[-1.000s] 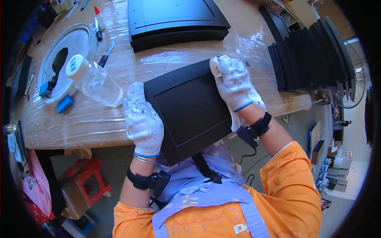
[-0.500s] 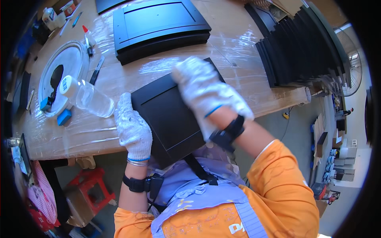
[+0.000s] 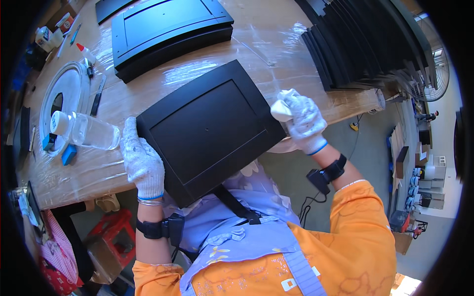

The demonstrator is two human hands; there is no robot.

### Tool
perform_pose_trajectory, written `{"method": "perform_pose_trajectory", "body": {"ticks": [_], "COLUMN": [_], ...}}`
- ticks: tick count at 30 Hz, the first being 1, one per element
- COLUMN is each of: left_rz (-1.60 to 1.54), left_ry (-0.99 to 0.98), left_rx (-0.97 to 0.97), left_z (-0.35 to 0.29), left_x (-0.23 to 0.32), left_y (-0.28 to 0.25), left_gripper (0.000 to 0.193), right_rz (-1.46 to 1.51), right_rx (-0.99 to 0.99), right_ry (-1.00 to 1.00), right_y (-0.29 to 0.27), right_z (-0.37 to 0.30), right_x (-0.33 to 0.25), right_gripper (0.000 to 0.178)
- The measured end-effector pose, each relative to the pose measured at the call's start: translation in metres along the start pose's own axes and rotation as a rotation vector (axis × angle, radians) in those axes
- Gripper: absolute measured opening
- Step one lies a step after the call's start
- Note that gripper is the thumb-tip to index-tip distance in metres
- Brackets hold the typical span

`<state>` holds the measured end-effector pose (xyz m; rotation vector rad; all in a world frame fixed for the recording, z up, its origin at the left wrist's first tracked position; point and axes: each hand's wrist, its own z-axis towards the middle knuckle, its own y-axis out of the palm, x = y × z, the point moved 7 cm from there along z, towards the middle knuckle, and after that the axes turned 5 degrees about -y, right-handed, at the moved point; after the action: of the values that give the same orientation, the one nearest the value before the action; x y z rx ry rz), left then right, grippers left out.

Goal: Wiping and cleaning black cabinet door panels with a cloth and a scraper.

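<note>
A black rectangular panel (image 3: 212,133) with a recessed border line and a small hole near its middle lies tilted in front of me, its near end over my lap. My left hand (image 3: 143,165), in a white knit glove, grips its left edge; the fingers under the panel are hidden. Just off the panel's right edge is my right hand (image 3: 304,121), also gloved. Its fingers are closed round a wadded white cloth (image 3: 281,110).
Beyond the panel lies a stack of black panels (image 3: 170,44); many more stand in a row (image 3: 365,49) at right. At left are a clear bottle (image 3: 94,132), a round grey dish (image 3: 81,79), blue blocks (image 3: 69,154) and a utility knife (image 3: 98,96). A red stool (image 3: 126,237) stands below.
My right hand has moved from over the panel to beyond its right edge, uncovering the panel's face and showing the white cloth. My left hand keeps its hold on the left edge.
</note>
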<state>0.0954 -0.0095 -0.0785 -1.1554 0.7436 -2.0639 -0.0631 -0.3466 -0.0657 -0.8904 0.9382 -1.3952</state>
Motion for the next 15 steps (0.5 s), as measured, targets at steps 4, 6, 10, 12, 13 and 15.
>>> {"method": "perform_pose_trajectory", "body": {"ticks": [4, 6, 10, 12, 13, 15], "left_rz": [-0.021, -0.017, -0.016, -0.034, -0.038, -0.054], "left_ry": [-0.020, -0.043, -0.040, -0.019, -0.016, -0.065], "left_rx": [-0.003, -0.024, -0.018, -0.023, -0.026, -0.043], "left_z": [-0.002, -0.002, -0.003, -0.002, -0.001, 0.000], "left_x": [-0.002, -0.005, -0.008, -0.002, 0.000, -0.002], "left_y": [0.000, 0.001, 0.000, 0.003, 0.003, 0.002], "left_gripper": [0.044, 0.044, 0.044, 0.045, 0.045, 0.045], "right_rz": [-0.073, -0.203, -0.488, -0.592, -0.596, -0.649], "right_rx": [0.117, 0.218, 0.210, 0.185, 0.183, -0.068], "right_ry": [-0.115, -0.096, -0.198, -0.263, -0.259, -0.109], "right_y": [-0.024, -0.039, -0.059, -0.047, -0.039, -0.008], "right_z": [0.008, 0.021, 0.076, 0.096, 0.105, 0.127], "right_x": [0.053, 0.067, 0.058, 0.070, 0.079, 0.100], "right_gripper": [0.055, 0.061, 0.062, 0.056, 0.056, 0.054]}}
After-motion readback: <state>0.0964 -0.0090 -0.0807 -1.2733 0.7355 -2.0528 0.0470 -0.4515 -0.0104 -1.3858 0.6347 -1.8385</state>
